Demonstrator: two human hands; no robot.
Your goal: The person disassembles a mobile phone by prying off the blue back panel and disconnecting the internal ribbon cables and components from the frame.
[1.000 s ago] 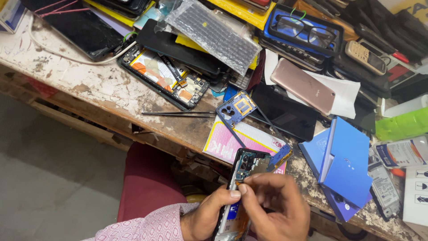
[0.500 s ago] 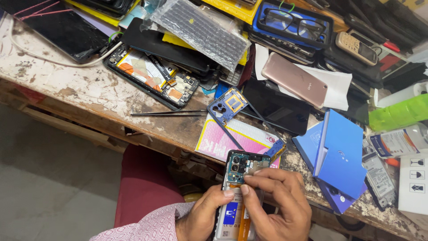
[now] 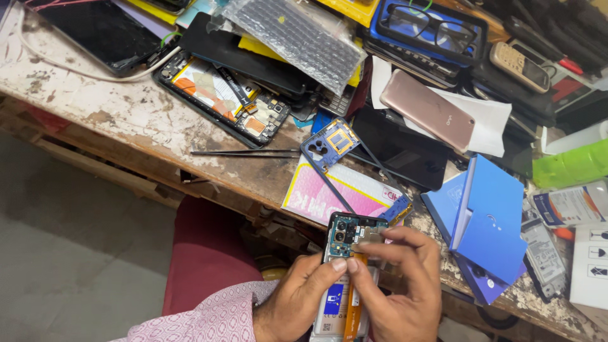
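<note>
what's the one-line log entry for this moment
left hand: holds opened phone | right hand: fingertips on its board | tweezers: on workbench

Between the left hand (image 3: 297, 304) and right hand (image 3: 399, 285) sits an opened phone (image 3: 347, 266): bare circuit board, matt green-blue, with glossy camera lenses and a smooth orange ribbon strip. Just above the hands, a shiny pink paper packet (image 3: 329, 193) lies flat. Farther up from them, thin dark metal tweezers (image 3: 247, 152) rest on the surface (image 3: 114, 120), which is rough, chipped wood with flaking whitish paint. Up and right of the right hand, a smooth rose-gold metallic phone back (image 3: 427, 107) catches light. Right beside that hand, matt blue cardboard box (image 3: 491, 215). The sleeve (image 3: 209, 320) by the left hand is patterned pink cloth.
</note>
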